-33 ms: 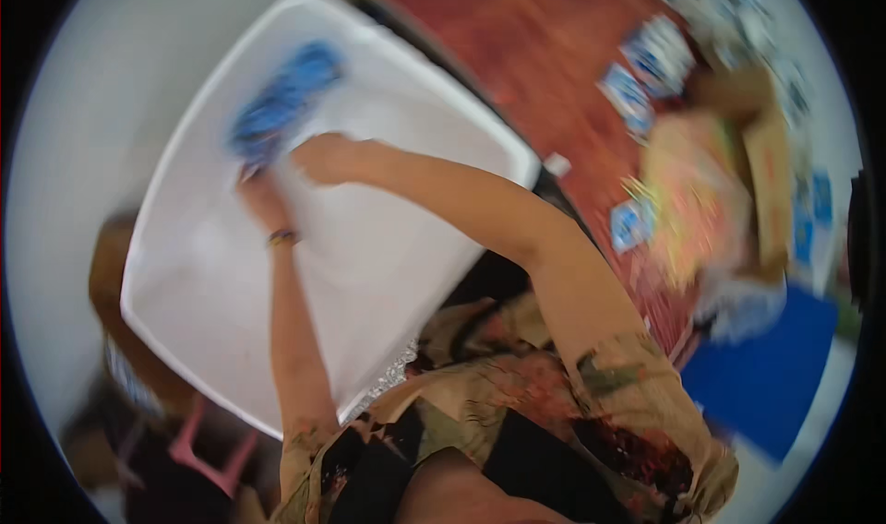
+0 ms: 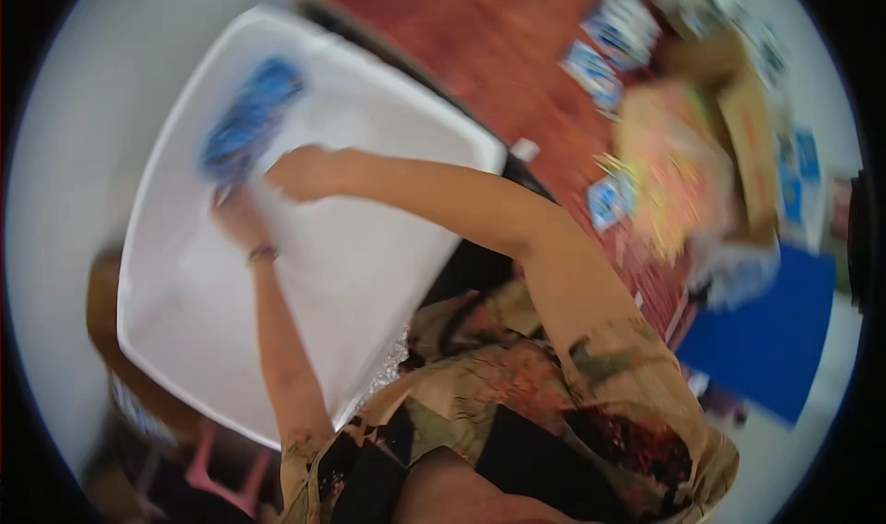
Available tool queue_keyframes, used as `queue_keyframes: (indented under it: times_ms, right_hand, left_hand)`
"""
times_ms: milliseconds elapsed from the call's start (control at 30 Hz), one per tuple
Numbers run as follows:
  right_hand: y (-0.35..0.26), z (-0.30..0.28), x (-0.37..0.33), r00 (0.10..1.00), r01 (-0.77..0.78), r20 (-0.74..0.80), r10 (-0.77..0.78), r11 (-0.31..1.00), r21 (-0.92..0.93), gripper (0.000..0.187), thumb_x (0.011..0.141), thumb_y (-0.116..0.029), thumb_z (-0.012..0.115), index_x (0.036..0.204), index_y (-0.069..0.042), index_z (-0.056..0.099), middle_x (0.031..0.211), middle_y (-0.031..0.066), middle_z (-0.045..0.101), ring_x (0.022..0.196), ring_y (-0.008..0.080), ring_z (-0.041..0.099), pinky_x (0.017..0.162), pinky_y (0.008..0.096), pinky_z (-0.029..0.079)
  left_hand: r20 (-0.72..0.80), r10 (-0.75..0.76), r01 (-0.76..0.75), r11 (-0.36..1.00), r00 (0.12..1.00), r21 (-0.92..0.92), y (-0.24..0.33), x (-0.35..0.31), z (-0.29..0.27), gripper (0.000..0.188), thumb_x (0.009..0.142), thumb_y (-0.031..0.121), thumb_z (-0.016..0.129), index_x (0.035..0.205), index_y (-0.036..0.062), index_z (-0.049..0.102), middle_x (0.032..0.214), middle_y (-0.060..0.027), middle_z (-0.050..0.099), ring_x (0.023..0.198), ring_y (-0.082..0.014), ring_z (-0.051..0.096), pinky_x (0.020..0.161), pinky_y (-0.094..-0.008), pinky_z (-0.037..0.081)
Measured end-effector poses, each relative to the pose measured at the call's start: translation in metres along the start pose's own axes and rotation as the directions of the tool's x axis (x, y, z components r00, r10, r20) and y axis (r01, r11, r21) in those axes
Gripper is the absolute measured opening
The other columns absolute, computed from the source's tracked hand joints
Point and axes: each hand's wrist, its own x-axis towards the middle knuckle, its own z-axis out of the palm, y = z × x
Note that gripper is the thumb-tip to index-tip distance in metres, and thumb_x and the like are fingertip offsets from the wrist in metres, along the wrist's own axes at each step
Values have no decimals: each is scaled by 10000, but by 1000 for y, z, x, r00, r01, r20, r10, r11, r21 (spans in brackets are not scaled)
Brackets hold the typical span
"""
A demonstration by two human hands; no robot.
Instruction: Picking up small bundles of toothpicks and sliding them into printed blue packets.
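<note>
Inside a large white plastic tub, both my hands are close together near its far left part. My left hand, with a dark band at the wrist, is closed at the near end of a long blue mottled bundle. Blur hides what the bundle is made of. To the right of it, my right hand curls inward with its fingers closed and turned down. A small gap shows between that hand and the bundle. Whatever its fingers hold is hidden.
A red-brown tabletop runs along the tub's right side. Blue-and-white packets, a clear bag with yellow and pink pieces and an open cardboard box lie there. A blue panel is farther right. Pink straps show lower left.
The tub and table have shifted left and slightly down in view. Both hands and the blue bundle have shifted left and down too, still close together.
</note>
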Motion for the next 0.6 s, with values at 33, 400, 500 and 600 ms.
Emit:
queue_keyframes:
  times_ms: [33, 400, 500, 600]
  right_hand:
    - [-11, -33, -35, 994, -69, 84, 66, 997, 35, 192, 836, -187, 543, 976, -83, 623, 994, 148, 656, 981, 321, 618, 789, 452, 497]
    - [-2, -41, -446, -150, -247, -538, 830, 495, 833, 119, 862, -64, 624, 960, 2, 622, 897, 36, 623, 760, 102, 565, 665, 236, 478]
    - [-1, -36, -492, -198, -535, -475, 858, 312, 785, 164, 830, -121, 672, 935, -6, 622, 888, 51, 611, 759, 114, 556, 689, 249, 467]
    - [18, -33, -501, -175, -718, -553, 815, 278, 638, 293, 777, -269, 704, 932, -35, 621, 926, 104, 614, 876, 246, 612, 733, 353, 485]
  left_hand:
    - [-61, -390, 320, 825, 919, -465, 57, 4, -3, 410, 844, 31, 610, 1210, -82, 466, 1102, -160, 571, 893, -206, 572, 797, -343, 493]
    - [-308, 48, -79, 993, 950, -89, 130, 15, -43, 539, 871, 204, 617, 1308, -11, 386, 1314, -171, 379, 1195, -305, 405, 1009, -449, 354]
    - [-287, 81, -187, 913, 955, -364, 221, 31, -61, 442, 898, 203, 612, 1262, 7, 455, 1266, -127, 452, 1152, -249, 452, 984, -413, 379]
    - [-278, 292, -389, 822, 915, -415, 310, 39, -59, 326, 908, 68, 567, 1217, -10, 500, 1216, -116, 531, 1089, -228, 516, 968, -364, 392]
